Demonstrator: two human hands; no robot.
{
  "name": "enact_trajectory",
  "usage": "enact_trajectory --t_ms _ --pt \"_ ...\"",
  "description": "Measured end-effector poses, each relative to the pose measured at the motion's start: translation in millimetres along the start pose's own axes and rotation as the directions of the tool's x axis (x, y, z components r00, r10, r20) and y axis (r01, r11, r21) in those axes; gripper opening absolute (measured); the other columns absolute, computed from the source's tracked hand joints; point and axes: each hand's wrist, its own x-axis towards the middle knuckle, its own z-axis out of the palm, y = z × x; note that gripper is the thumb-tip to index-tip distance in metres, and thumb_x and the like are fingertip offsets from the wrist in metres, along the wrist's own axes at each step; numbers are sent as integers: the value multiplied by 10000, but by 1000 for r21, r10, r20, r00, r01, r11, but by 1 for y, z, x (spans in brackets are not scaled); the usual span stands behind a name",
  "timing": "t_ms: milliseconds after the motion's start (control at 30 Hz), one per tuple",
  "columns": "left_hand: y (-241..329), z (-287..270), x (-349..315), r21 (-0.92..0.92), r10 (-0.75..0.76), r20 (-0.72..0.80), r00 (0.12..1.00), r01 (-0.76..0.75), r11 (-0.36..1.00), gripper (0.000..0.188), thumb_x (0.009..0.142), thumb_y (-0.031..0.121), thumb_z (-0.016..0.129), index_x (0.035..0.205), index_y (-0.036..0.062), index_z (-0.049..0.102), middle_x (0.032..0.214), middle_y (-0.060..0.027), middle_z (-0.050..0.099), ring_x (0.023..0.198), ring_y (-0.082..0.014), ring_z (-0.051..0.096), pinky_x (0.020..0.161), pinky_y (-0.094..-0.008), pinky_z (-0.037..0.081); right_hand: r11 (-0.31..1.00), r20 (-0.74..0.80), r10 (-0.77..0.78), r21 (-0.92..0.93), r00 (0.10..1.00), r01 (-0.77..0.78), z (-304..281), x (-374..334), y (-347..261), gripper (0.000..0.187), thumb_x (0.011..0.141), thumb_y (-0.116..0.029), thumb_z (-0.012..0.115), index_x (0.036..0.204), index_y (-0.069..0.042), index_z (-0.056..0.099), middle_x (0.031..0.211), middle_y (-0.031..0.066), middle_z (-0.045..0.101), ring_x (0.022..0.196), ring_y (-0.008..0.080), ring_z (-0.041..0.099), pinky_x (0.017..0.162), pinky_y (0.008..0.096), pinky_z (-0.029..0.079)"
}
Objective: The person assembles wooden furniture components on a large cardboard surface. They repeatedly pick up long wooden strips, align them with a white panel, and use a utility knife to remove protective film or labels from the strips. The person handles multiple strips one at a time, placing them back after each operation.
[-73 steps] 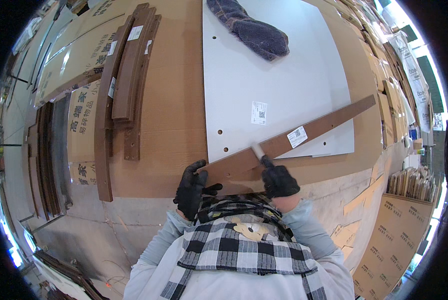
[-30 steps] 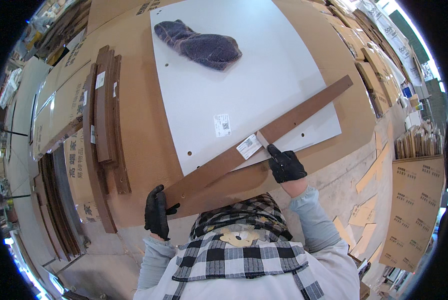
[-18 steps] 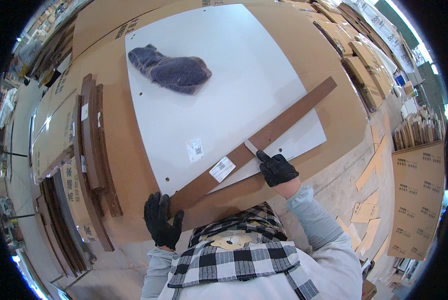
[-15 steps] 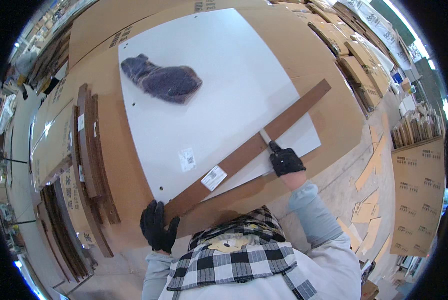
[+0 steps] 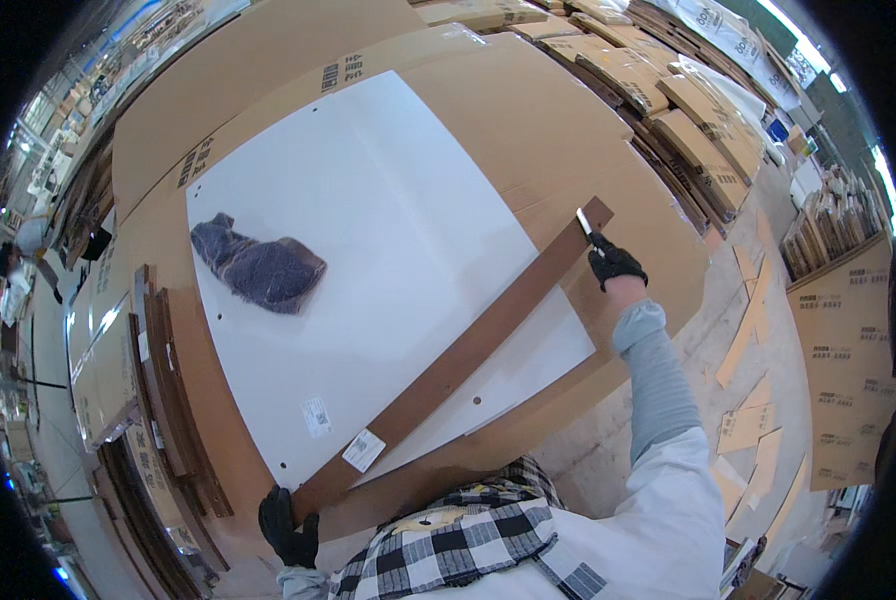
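Observation:
A long brown board strip (image 5: 458, 372) with a white label lies diagonally across a white panel (image 5: 368, 220). My left hand (image 5: 288, 530), in a black glove, grips the strip's near left end between thumb and fingers. In my black-gloved right hand (image 5: 616, 264) is a slim white stick-like tool (image 5: 584, 222), its tip against the strip's far right end; its exact kind I cannot make out. A dark, fuzzy cloth (image 5: 260, 265) rests crumpled on the panel's left part. Small dark holes dot the panel near its edges, and a white label (image 5: 316, 418) sticks to it.
Brown cardboard (image 5: 558, 150) lies under the panel. Several brown strips (image 5: 168, 380) stand stacked along the left side. Flat cartons (image 5: 703, 150) are piled at the far right. Cardboard scraps (image 5: 746, 425) litter the floor at right, beside a large printed carton (image 5: 848, 370).
My right hand has slid the tool along the strip from about its middle to its far right end. The left hand stays at the near end. The whole view has shifted.

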Motion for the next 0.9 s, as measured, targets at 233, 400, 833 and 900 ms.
enact_trajectory --t_ms 233,400,833,900 --pt "-1 -3 -6 16 -1 29 1000 1 1000 672 659 188 735 1266 39 491 1278 -180 514 1190 -384 457 1037 -499 317 999 -13 -38 -15 999 38 -21 11 -3 378 882 -366 506 1256 -324 539 944 177 623 870 341 610 763 453 480" --pt "3 -3 -2 -2 -46 43 998 46 999 692 633 180 740 1262 39 491 1292 -180 502 1195 -381 454 1036 -502 318 1000 -138 -8 -6 990 7 -18 20 2 405 876 -374 528 1276 -315 533 823 153 618 762 299 623 706 422 486" --pt "-5 2 -4 -47 17 28 999 -16 999 677 678 262 733 1272 44 491 1288 -193 505 1195 -394 455 1027 -517 325 993 -161 -9 -118 987 -10 -9 11 16 422 876 -400 528 1291 -325 518 808 145 615 775 283 634 719 431 494" --pt "-3 0 -11 13 9 15 1000 -10 1000 685 691 303 736 1271 38 487 1287 -198 505 1188 -394 461 1024 -517 329 988 -183 119 -76 976 -135 -5 38 28 448 876 -408 510 1310 -298 494 868 139 643 722 291 636 696 428 499"
